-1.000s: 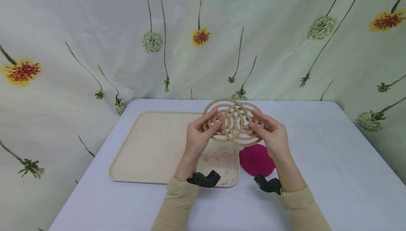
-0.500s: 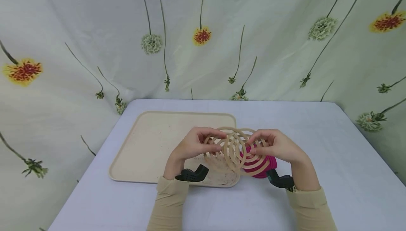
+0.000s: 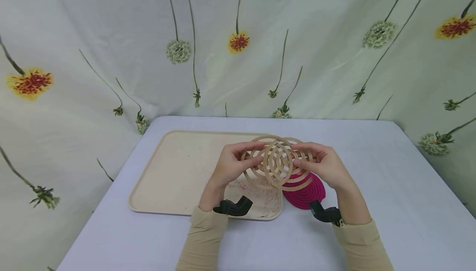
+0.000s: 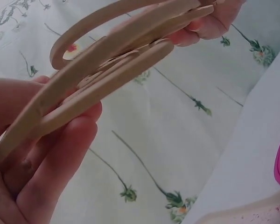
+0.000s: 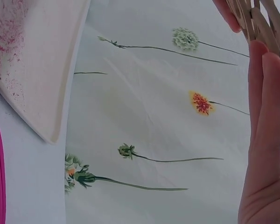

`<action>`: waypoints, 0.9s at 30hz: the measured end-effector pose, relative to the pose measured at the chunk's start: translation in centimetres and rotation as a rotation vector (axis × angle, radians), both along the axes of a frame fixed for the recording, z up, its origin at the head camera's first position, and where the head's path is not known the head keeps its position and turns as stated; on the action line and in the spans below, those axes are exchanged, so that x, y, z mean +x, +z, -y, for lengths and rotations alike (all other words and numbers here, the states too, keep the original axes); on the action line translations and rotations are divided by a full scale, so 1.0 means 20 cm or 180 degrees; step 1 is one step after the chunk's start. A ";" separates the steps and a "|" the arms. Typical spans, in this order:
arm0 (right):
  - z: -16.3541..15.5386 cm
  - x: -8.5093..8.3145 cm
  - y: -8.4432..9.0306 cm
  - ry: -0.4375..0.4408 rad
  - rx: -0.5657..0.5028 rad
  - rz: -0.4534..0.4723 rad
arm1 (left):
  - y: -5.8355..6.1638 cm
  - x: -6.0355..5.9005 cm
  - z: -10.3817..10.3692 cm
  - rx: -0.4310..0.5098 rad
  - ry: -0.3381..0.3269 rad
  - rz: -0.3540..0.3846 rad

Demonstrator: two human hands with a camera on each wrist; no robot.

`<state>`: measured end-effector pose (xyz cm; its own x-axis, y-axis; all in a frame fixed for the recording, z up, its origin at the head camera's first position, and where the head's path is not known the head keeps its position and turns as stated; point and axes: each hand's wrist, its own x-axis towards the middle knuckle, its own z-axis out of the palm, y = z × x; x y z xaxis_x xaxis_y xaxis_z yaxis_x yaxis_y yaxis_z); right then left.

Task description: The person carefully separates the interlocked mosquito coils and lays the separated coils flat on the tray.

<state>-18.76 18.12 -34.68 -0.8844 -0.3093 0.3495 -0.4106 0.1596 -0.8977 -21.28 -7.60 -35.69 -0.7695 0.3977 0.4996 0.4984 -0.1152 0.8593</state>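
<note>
Head view: you've got the wooden ring trivet up off the table, held between both hands above the near right corner of the tray and the magenta spiral mat. Left hand pinches the left ring set, thumb on top and fingers curled underneath; right hand does the same on the right set. Left wrist view confirms it: fingers wrapped under the stacked flat rings. Right wrist view shows only a sliver of the rings against nearly straight fingers, so how far that hand wraps is probably a light pinch, hard to say from there. Handling: it looks like thin plywood, light and stiff in-plane, but the narrow rings are likely brittle at the pivot joint, so grip the outer rims near the overlap, and don't twist or lever across the hinge. The surface looks smooth, so a light pinch should hold it. Versus half a second ago: the trivet sits higher and slightly further from you, more of the magenta mat is exposed below it, and the two ring sets overlap about as much as then. Both hands keep the same grip points.
</note>
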 end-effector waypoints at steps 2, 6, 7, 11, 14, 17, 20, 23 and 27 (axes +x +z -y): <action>0.00 0.00 0.00 0.0024 -0.0091 -0.0009 | 0.00 0.00 0.00 0.0018 -0.0047 0.0007; 0.01 0.00 -0.01 0.0081 -0.0233 -0.0007 | 0.00 -0.01 0.03 -0.0047 -0.0214 0.0015; 0.01 0.00 -0.01 0.0086 -0.0252 -0.0005 | 0.00 -0.01 0.03 -0.0067 -0.0275 0.0033; 0.01 0.00 -0.01 0.0048 -0.0284 -0.0008 | 0.01 -0.01 0.05 -0.0137 -0.0348 0.0053; 0.02 -0.01 -0.01 -0.0004 -0.0371 -0.0008 | 0.01 0.00 0.03 -0.0107 -0.0202 0.0037; 0.03 -0.01 -0.01 -0.0049 -0.0482 -0.0018 | 0.02 0.00 0.01 -0.0062 -0.0032 0.0053; 0.03 0.00 0.00 -0.0050 -0.0536 -0.0023 | 0.02 0.00 0.01 -0.0052 0.0017 0.0093; 0.02 0.00 0.00 0.0026 -0.0564 0.0008 | 0.02 0.00 0.02 -0.0080 -0.0081 0.0105; 0.00 0.00 0.01 0.0151 -0.0367 0.0033 | 0.02 -0.01 0.04 -0.0179 -0.0290 0.0067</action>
<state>-18.80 18.21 -34.49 -0.8735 -0.3091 0.3760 -0.4057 0.0356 -0.9133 -21.51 -8.46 -35.27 -0.7390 0.4935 0.4586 0.4697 -0.1105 0.8759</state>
